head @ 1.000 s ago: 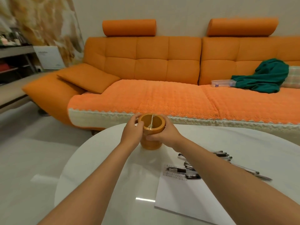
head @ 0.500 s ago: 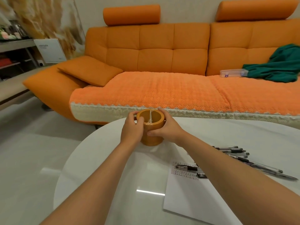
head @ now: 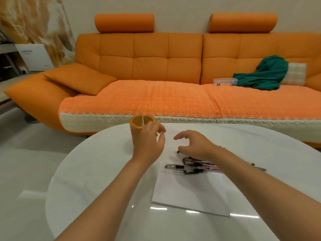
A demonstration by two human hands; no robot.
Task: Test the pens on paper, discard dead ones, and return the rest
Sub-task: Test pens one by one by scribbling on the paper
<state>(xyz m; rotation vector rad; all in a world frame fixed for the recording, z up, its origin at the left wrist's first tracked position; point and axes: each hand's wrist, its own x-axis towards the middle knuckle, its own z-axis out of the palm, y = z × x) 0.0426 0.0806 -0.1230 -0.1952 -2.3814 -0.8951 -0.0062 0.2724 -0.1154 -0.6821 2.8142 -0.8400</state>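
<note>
An orange round pen holder [head: 137,126] with a thin divider stands upright near the far edge of the white table [head: 97,171]. My left hand [head: 149,143] hovers just in front of it, fingers loosely curled, holding nothing. My right hand [head: 194,145] is to the right, fingers relaxed, above a pile of several black pens [head: 192,166]. The pens lie across the top edge of a white sheet of paper [head: 189,192] with faint scribbles. My right forearm hides part of the pile.
An orange sofa [head: 156,94] runs behind the table, carrying a green cloth [head: 264,73] and a clear plastic box [head: 224,82]. Two more pens [head: 257,166] poke out right of my forearm. Pale floor lies to the left.
Both hands have let go of the pen holder, which now stands alone. They have drawn back and rightward, the right hand ending over the pens. The camera has tilted.
</note>
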